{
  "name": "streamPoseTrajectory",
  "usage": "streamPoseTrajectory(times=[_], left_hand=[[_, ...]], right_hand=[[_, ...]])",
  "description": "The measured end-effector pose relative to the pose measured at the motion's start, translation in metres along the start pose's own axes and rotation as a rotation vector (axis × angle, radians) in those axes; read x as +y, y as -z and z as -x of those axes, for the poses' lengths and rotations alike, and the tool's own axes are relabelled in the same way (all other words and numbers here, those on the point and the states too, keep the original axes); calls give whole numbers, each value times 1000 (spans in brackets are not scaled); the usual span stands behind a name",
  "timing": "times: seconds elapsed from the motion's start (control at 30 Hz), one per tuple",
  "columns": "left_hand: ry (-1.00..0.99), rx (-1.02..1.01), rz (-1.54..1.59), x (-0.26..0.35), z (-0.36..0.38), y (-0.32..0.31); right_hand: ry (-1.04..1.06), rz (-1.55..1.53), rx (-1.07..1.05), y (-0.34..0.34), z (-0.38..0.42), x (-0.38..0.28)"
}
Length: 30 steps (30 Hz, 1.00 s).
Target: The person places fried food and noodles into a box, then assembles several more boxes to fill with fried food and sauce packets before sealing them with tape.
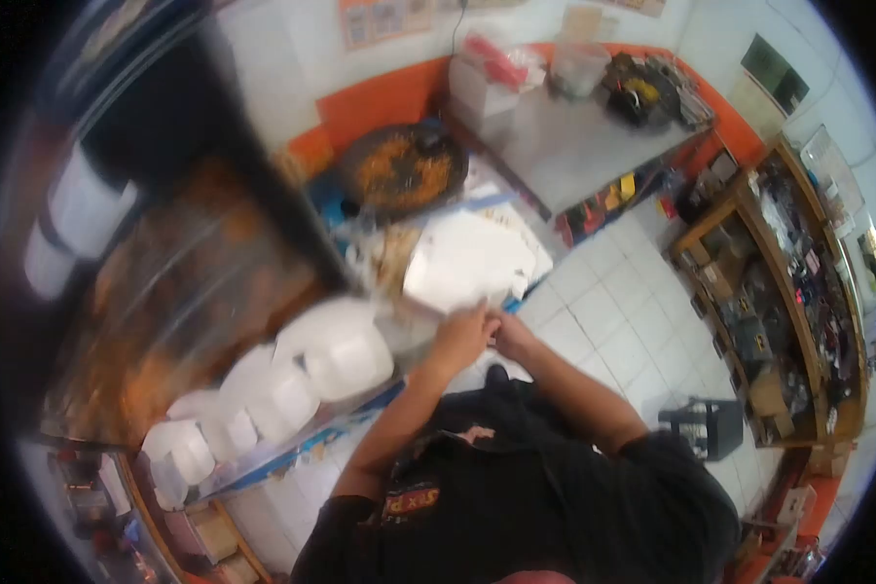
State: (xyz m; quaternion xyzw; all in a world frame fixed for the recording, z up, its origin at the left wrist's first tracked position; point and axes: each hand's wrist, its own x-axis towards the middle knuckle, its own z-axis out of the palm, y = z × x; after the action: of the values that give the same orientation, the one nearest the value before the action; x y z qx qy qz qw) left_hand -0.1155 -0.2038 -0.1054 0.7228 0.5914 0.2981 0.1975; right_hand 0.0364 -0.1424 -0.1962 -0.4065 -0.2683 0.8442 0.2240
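My left hand [464, 338] and my right hand [512, 337] meet at the near edge of a large white slab-like piece [472, 258], perhaps a closed foam box or a stack of sheets. Both have their fingers drawn together, and whatever is between them is too small and blurred to make out. The white piece lies flat on the counter's end, with dark specks along its right side. Behind it sits a wide dark pan [404, 173] of orange-brown shredded food. Left of my hands, several white foam containers [336, 348] stand in a row along the counter.
A glass-fronted case [195, 302] with brown contents borders the counter on the left. At the back is a steel table [584, 146] bearing a clear tub [578, 70] and cluttered items. Wooden shelves [749, 282] line the right; a dark stool [703, 428] stands on the tiled floor.
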Motion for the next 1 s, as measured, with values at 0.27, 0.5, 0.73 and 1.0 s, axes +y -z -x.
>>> streamPoseTrajectory(times=[0.27,0.5,0.73,1.0], left_hand=[[269,-350,660,66,-58,18],[336,-351,925,61,-81,10],[286,449,345,123,-99,59],[404,147,1061,119,-46,73]], right_hand=[[84,-222,-258,-10,103,-96],[58,-162,-397,20,87,-123],[-238,489,81,41,31,-128],[888,474,175,-23,124,-214]])
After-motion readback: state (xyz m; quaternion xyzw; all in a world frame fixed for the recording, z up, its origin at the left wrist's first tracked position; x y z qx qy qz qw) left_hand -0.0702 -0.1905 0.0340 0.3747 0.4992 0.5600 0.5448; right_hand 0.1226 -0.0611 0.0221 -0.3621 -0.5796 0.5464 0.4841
